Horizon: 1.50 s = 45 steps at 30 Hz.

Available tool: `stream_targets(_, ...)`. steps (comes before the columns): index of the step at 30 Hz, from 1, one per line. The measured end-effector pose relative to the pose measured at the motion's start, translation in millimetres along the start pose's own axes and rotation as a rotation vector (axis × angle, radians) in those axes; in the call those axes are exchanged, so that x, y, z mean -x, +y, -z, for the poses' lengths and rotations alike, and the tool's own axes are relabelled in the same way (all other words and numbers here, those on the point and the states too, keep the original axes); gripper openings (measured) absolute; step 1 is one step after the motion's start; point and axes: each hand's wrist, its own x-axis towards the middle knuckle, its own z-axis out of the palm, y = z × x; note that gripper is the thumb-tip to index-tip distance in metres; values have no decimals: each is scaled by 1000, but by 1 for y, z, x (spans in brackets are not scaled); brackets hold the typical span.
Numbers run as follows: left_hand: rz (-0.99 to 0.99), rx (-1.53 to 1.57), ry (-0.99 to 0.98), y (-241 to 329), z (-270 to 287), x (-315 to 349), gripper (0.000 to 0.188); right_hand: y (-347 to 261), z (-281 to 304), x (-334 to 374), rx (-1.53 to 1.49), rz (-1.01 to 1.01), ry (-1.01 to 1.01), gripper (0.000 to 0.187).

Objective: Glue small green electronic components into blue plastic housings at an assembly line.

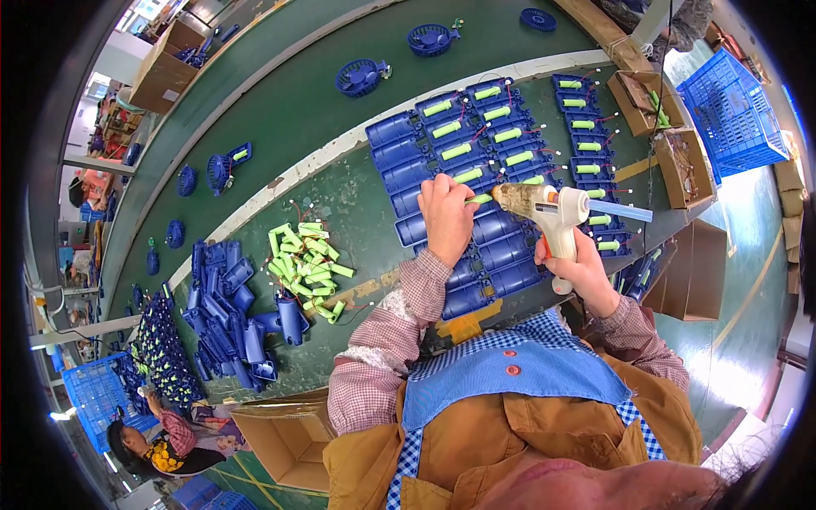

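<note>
My right hand [576, 265] is wrapped round the handle of a white hot glue gun [557, 223], with a clear bluish glue stick [620, 210] coming out of its back end. Its brown-stained nozzle points left toward my left hand [445, 219]. Between the fingers of that hand is a light green battery cell [480, 199], close to the nozzle tip. Beneath both hands lie rows of dark blue plastic housings [501, 228]. Many in the upper rows hold a green cell with thin red wires. The nozzle and hands cover some housings.
Left of my arm lie a heap of loose green cells [308, 263] and a pile of blue housings [225, 306]. Beyond a pale rail, blue fan parts [360, 77] sit on a green belt. Cardboard boxes [685, 166] and a blue crate [733, 110] stand right. Another person [161, 438] sits lower left.
</note>
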Motion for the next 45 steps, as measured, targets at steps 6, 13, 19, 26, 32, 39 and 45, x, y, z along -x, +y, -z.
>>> stream_targets(6, 26, -11, -25, 1, 6, 2, 21, 2, 0, 7, -15, -17, 4, 35)
stream_targets(13, 1, 17, 38, 10, 38, 4, 30, 1, 0, 12, -2, -11, 4, 40)
stream_targets(19, 81, -206, 223, -45, 117, 8, 12, -7, 0, 14, -36, 41, -28, 56)
stream_targets(26, 414, -440, 278, -142, 194, 14, 6, -13, -8, 14, -33, 68, -22, 56)
stream_targets(32, 470, -544, 102, -168, 198, 9, 9, -10, -8, 12, -24, 56, -12, 56)
stream_targets(39, 376, -711, 14, -167, 172, 4, 10, -10, -8, 11, -28, 61, -6, 57)
stream_targets(45, 426, 75, 161, -145, 170, -9, 21, -10, -6, 11, -46, 54, -5, 57)
